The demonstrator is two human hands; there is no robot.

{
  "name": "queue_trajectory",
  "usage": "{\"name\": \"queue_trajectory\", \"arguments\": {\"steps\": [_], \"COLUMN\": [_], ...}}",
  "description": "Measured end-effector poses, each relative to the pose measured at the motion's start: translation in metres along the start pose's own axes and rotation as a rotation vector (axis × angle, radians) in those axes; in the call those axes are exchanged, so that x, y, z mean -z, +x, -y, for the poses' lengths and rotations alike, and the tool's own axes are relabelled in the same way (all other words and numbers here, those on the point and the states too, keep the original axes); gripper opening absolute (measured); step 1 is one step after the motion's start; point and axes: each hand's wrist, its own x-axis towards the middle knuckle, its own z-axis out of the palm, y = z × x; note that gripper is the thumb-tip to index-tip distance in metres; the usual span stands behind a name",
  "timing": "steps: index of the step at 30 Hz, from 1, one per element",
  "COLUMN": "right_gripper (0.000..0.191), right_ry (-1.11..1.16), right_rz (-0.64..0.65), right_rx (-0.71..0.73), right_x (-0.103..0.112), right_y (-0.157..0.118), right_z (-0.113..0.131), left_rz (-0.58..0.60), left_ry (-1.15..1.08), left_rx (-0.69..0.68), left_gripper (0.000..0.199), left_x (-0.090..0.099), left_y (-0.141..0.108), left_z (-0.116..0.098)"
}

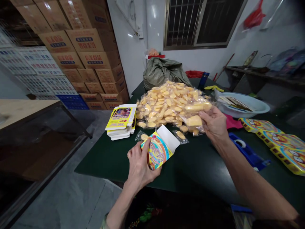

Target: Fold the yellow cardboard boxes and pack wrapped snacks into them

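My left hand (pixel 140 163) grips a small colourful carton (pixel 158 151), tilted, its white end flap (pixel 168 139) standing open toward the upper right. In my right hand (pixel 214 122) are pale yellow pieces in clear wrappers (pixel 194 121), pinched between thumb and fingers at the right side of a big heap. The heap of wrapped yellow pieces (pixel 164 101) fills the middle of the table. Single wrapped pieces (pixel 180 135) lie just beyond the carton. Left of the heap rests a stack of flat yellow and white cartons (pixel 120 119).
Right of my right hand are a blue tape dispenser (pixel 247 152), several yellow printed boxes (pixel 283 140) and a pale basin (pixel 259 106) holding flat pieces. A grey-green sack (pixel 164 71) sits behind the heap. Brown cartons (pixel 88 44) are stacked at the left wall. The dark green tabletop (pixel 102 159) ends near me.
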Motion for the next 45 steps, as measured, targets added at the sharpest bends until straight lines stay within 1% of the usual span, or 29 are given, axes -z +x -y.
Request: {"name": "queue_trajectory", "arguments": {"steps": [1,2,3,4,5,7,8,9,10,11,14,15,16,19,21,23,25,27,28,30,32,33,34,36,38,39,42,43,45], "right_gripper": [0.030,0.030,0.030,0.028,0.027,0.025,0.025,0.025,0.024,0.023,0.024,0.026,0.028,0.030,0.032,0.035,0.034,0.024,0.018,0.011,0.007,0.006,0.007,0.014,0.018,0.018,0.021,0.026,0.034], "right_ry": [0.031,0.000,-0.069,-0.156,-0.247,-0.384,-0.402,-0.397,-0.373,-0.328,-0.095,-0.013,0.051,0.118,0.140,0.159,0.114,-0.041,-0.156,-0.444,-0.754,-0.894,-1.010,-1.158,-1.205,-1.185,-0.973,-0.899,-0.808], "right_rz": [-0.053,-0.082,-0.092,-0.083,-0.055,0.059,0.121,0.174,0.215,0.246,0.342,0.383,0.425,0.569,0.682,0.763,0.812,0.817,0.795,0.698,0.600,0.572,0.558,0.545,0.547,0.559,0.623,0.614,0.528], "right_rx": [0.004,0.040,0.110,0.211,0.335,0.585,0.651,0.653,0.587,0.465,-0.015,-0.142,-0.239,-0.424,-0.509,-0.564,-0.604,-0.617,-0.590,-0.451,-0.280,-0.223,-0.192,-0.170,-0.147,-0.131,-0.110,-0.118,-0.141], "right_x": [-0.003,-0.006,-0.009,-0.012,-0.014,-0.016,-0.017,-0.017,-0.017,-0.016,-0.014,-0.012,-0.010,0.000,0.008,0.013,0.014,0.012,0.009,0.003,-0.006,-0.010,-0.015,-0.023,-0.028,-0.029,-0.028,-0.028,-0.028], "right_y": [-0.008,-0.018,-0.028,-0.038,-0.047,-0.062,-0.068,-0.072,-0.075,-0.076,-0.074,-0.071,-0.069,-0.058,-0.050,-0.043,-0.040,-0.040,-0.042,-0.047,-0.053,-0.055,-0.058,-0.061,-0.062,-0.062,-0.061,-0.061,-0.061], "right_z": [0.010,0.020,0.027,0.033,0.036,0.039,0.039,0.038,0.037,0.035,0.033,0.034,0.034,0.039,0.042,0.043,0.043,0.042,0.042,0.043,0.046,0.049,0.052,0.059,0.064,0.065,0.063,0.060,0.055], "left_rz": [0.012,0.023,0.030,0.031,0.027,0.011,0.000,-0.010,-0.018,-0.025,-0.049,-0.056,-0.062,-0.084,-0.103,-0.116,-0.117,-0.116,-0.117,-0.124,-0.128,-0.127,-0.125,-0.131,-0.146,-0.155,-0.162,-0.164,-0.175], "left_ry": [-0.015,-0.029,-0.041,-0.050,-0.057,-0.062,-0.056,-0.046,-0.032,-0.017,0.014,0.019,0.020,0.008,-0.005,-0.011,-0.010,-0.003,0.003,0.024,0.045,0.049,0.049,0.035,0.019,0.016,0.025,0.027,0.022], "left_rx": [-0.007,-0.010,-0.011,-0.009,-0.006,0.006,0.016,0.027,0.039,0.048,0.049,0.041,0.029,-0.016,-0.039,-0.057,-0.093,-0.126,-0.130,-0.111,-0.084,-0.075,-0.068,-0.058,-0.044,-0.035,-0.011,-0.011,-0.026], "left_gripper": [0.087,0.088,0.089,0.090,0.090,0.089,0.088,0.087,0.086,0.086,0.084,0.083,0.082,0.080,0.080,0.079,0.079,0.079,0.078,0.077,0.076,0.075,0.075,0.074,0.074,0.074,0.074,0.074,0.074], "left_x": [-0.003,-0.005,-0.006,-0.007,-0.008,-0.008,-0.008,-0.007,-0.007,-0.007,-0.008,-0.008,-0.008,-0.008,-0.007,-0.005,-0.003,-0.003,-0.003,-0.004,-0.006,-0.008,-0.009,-0.010,-0.011,-0.011,-0.010,-0.010,-0.009], "left_y": [0.002,0.004,0.005,0.006,0.007,0.008,0.008,0.008,0.008,0.007,0.004,0.002,0.001,-0.002,-0.004,-0.004,-0.005,-0.007,-0.007,-0.008,-0.009,-0.009,-0.009,-0.009,-0.009,-0.010,-0.010,-0.010,-0.009], "left_z": [-0.006,-0.012,-0.017,-0.021,-0.025,-0.030,-0.031,-0.032,-0.032,-0.032,-0.030,-0.029,-0.029,-0.027,-0.026,-0.026,-0.026,-0.026,-0.027,-0.027,-0.029,-0.030,-0.031,-0.032,-0.032,-0.032,-0.032,-0.032,-0.032]}}
